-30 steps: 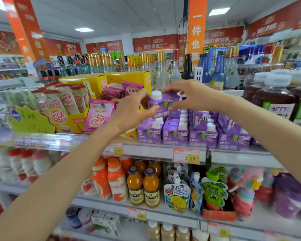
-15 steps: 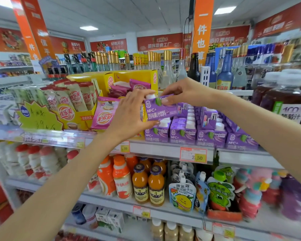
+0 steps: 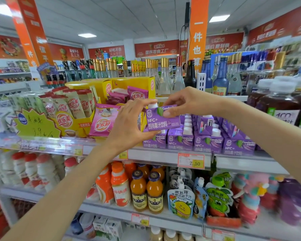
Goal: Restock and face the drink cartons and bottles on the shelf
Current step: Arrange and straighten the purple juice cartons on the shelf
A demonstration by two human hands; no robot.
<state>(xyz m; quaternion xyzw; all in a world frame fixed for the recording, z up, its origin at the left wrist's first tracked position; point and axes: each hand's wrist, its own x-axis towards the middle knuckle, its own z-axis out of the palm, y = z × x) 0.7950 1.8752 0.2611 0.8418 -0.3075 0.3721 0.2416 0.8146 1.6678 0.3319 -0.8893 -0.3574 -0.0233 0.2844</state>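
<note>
Head view: our left hand (image 3: pixel 129 126) and right hand (image 3: pixel 184 101) both pinched the purple carton (image 3: pixel 162 120). Since a second back we'd swung its label round toward us.

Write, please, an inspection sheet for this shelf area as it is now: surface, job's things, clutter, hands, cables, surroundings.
surface: top shelf with a price rail; one price tag reads 2.50.
job's things: held purple carton in the air, slightly tilted, label towards the camera; rows of purple cartons stand on the shelf.
clutter: pink sachets and yellow display boxes left of the cartons.
hands: left hand and right hand both grip the held carton.
cables: black cable hangs beside the orange pillar.
surroundings: glass bottles behind; orange juice bottles on the shelf below.
</note>
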